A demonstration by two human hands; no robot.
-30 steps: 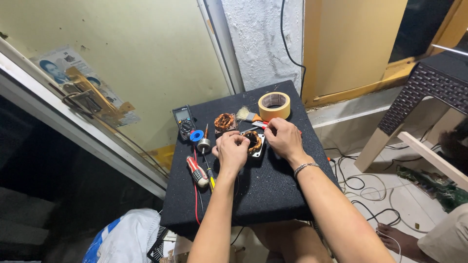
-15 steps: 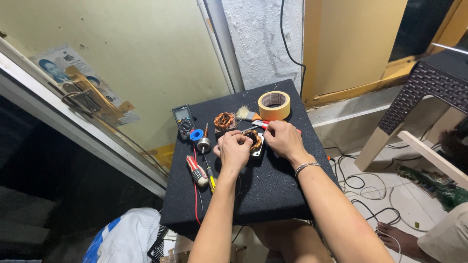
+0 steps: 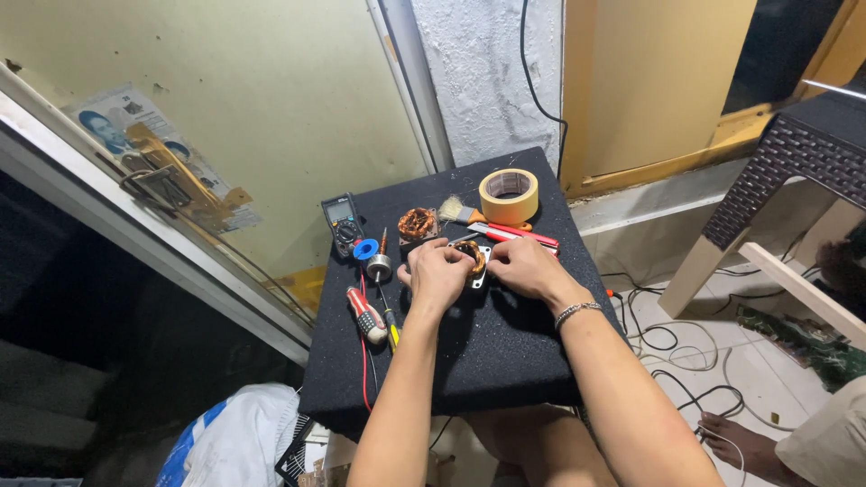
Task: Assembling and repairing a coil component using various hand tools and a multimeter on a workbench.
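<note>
- Both hands close on one small part: the left hand (image 3: 437, 273) curls over its near-left side and the right hand (image 3: 523, 268) pinches it from the right, fingers bent inward. That part is a copper coil on a pale metal plate (image 3: 473, 259), lying near the middle of the pad's far half; the hands cover most of it, so its full shape is hard to make out.
- Black foam pad (image 3: 505, 361) carries everything; its near edge is partly hidden by the forearms.
- Roll of masking tape (image 3: 509, 195) lies flat at the far right of the pad, well clear of the hands.
- Dark multimeter (image 3: 343, 224) sits at the far left corner, its screen too small to read.
- Red-handled tool (image 3: 514, 234) lies just beyond the right hand, touching the brush.
- Small brush (image 3: 458, 213) rests between the tape and a second copper coil (image 3: 417, 223).
- Red-and-white screwdriver handle (image 3: 368, 316) lies left of the left forearm, beside a thin yellow-handled tool (image 3: 390, 325) partly hidden by the arm.
- Blue ring (image 3: 365, 249) touches a small metal cylinder (image 3: 379, 265).
- Silver bracelet (image 3: 577, 311) circles the right wrist.
</note>
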